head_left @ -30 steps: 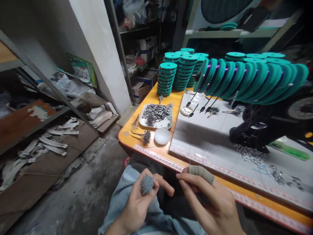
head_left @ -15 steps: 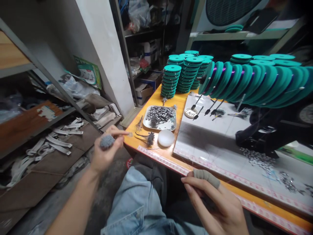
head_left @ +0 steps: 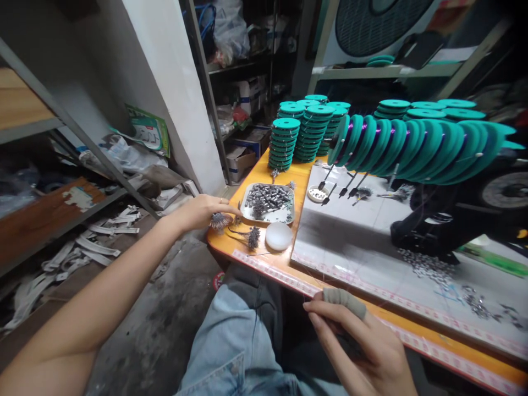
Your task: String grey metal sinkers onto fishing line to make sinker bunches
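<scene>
My left hand reaches over the left corner of the table, fingers stretched forward. A grey bundle of thin wire-like pieces lies under its fingers, on the table. The fingertips are close to a smaller dark bundle beside the white tray of grey cylindrical pieces. In front of the table edge, my right hand pinches thumb against index finger, which wears a grey-green wrap. A fine line, barely visible, runs from this pinch. A dark spiky bundle sits near a round white dish.
Green spools with purple line hang in a row on a black machine at right. Stacked green spools stand behind the tray. Small metal parts lie on the white board. A measuring strip follows the table edge.
My left hand has moved forward and right onto the table corner, and the grey bundle it held now rests there beneath its fingers. My right hand keeps its pinch, nearly still.
</scene>
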Demonstrator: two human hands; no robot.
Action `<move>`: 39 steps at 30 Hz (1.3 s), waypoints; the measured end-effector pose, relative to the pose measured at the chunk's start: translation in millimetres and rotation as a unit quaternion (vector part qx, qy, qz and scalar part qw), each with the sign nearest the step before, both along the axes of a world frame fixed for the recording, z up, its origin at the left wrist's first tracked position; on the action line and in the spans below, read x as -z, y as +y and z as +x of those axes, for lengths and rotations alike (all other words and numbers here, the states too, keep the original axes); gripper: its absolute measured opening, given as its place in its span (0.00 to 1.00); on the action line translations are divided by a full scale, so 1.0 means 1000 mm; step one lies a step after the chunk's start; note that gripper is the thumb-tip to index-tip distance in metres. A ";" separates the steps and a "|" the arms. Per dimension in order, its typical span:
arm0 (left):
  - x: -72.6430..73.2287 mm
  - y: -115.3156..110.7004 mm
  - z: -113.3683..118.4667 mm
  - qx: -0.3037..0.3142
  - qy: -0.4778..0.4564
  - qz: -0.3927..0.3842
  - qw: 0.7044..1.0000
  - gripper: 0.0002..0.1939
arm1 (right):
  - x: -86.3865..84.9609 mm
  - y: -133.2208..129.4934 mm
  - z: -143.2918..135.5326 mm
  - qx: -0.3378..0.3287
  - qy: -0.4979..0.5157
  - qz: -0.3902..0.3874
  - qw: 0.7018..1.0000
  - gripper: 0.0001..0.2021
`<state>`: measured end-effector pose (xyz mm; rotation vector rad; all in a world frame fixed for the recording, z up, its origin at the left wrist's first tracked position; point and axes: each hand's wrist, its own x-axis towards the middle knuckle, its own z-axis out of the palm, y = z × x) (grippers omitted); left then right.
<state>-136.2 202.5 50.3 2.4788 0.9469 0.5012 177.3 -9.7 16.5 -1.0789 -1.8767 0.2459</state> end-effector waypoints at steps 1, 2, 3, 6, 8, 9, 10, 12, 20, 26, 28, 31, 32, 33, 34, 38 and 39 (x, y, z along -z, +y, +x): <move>-0.001 0.002 0.003 0.010 0.003 -0.002 1.000 0.13 | 0.000 0.000 0.000 -0.001 -0.002 -0.002 1.000 0.07; -0.001 0.004 0.006 0.018 0.006 -0.004 1.000 0.15 | 0.000 -0.001 0.000 -0.001 -0.003 -0.002 1.000 0.07; -0.001 0.005 0.008 0.023 0.008 -0.004 1.000 0.16 | 0.000 -0.001 0.000 0.000 -0.003 -0.002 1.000 0.07; 0.003 0.006 0.011 0.018 0.001 0.003 1.000 0.19 | 0.001 -0.001 -0.001 0.007 0.001 0.000 1.000 0.08; 0.005 0.003 0.009 -0.008 -0.022 0.022 0.999 0.18 | 0.003 -0.002 0.000 0.009 0.002 0.001 1.000 0.08; 0.005 0.001 0.008 -0.029 -0.042 0.037 0.998 0.15 | 0.003 -0.002 0.000 0.009 0.002 0.001 1.000 0.08; 0.004 -0.003 0.006 -0.054 -0.067 0.056 0.995 0.12 | 0.004 -0.002 0.000 0.009 0.003 0.002 1.000 0.07; 0.002 -0.013 0.004 -0.115 -0.131 0.103 0.979 0.04 | 0.004 -0.003 0.000 0.013 0.007 0.000 1.000 0.07; 0.014 -0.113 0.061 -0.253 -0.415 -0.068 0.871 0.11 | -0.005 0.003 -0.013 0.004 0.066 -0.047 0.997 0.07; 0.039 -0.180 0.111 -0.251 -0.474 -0.347 0.769 0.25 | -0.012 0.000 -0.018 -0.002 0.118 -0.087 0.989 0.07; 0.046 -0.189 0.118 -0.264 -0.468 -0.369 0.758 0.16 | -0.013 -0.002 -0.019 0.001 0.132 -0.091 0.987 0.07; 0.051 -0.197 0.126 -0.270 -0.454 -0.358 0.770 0.12 | -0.015 -0.006 -0.022 -0.001 0.153 -0.101 0.983 0.08; 0.051 -0.200 0.129 -0.265 -0.452 -0.343 0.780 0.11 | -0.015 -0.006 -0.024 -0.005 0.158 -0.104 0.982 0.07; 0.051 -0.202 0.131 -0.254 -0.453 -0.324 0.791 0.09 | -0.015 -0.006 -0.026 -0.009 0.160 -0.105 0.982 0.07; 0.049 -0.204 0.134 -0.241 -0.454 -0.307 0.801 0.08 | -0.015 -0.006 -0.028 -0.009 0.157 -0.103 0.982 0.07; 0.045 -0.212 0.142 -0.220 -0.470 -0.293 0.803 0.03 | -0.010 -0.004 -0.029 0.035 0.132 -0.075 0.988 0.06; 0.045 -0.214 0.143 -0.222 -0.474 -0.299 0.798 0.03 | -0.009 -0.004 -0.028 0.043 0.129 -0.075 0.988 0.06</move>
